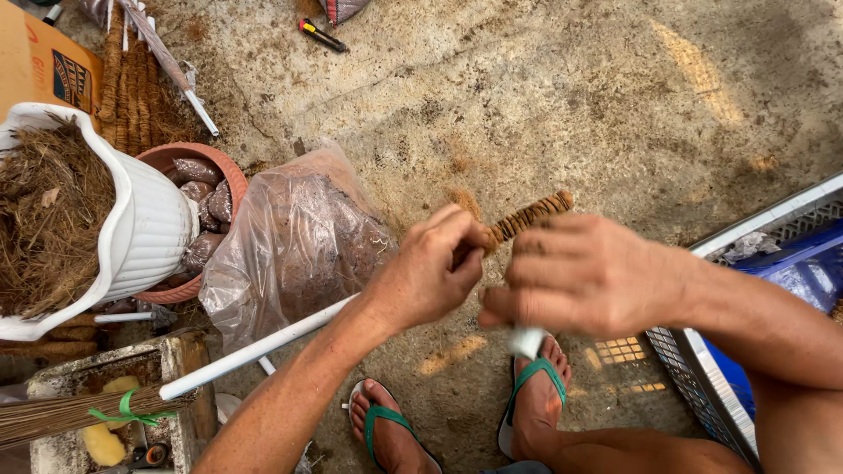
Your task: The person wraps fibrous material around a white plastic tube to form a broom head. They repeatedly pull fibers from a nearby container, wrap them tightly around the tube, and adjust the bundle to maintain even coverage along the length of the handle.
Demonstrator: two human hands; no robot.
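Both hands — left hand [428, 276], right hand [584, 276] — grip fibre-wrapped stick [529, 216].

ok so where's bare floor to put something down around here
Bare concrete floor lies ahead, between the plastic bag and the wire basket. A smaller patch lies before the feet. The left is crowded: white pot, clay pot, bag.

We find open concrete floor [615, 96] across the upper right of the frame. Left is blocked: plastic bag [294, 241], white pot [145, 224], clay pot [198, 189]. Lower right blocked by basket [702, 369] (mesh wall).
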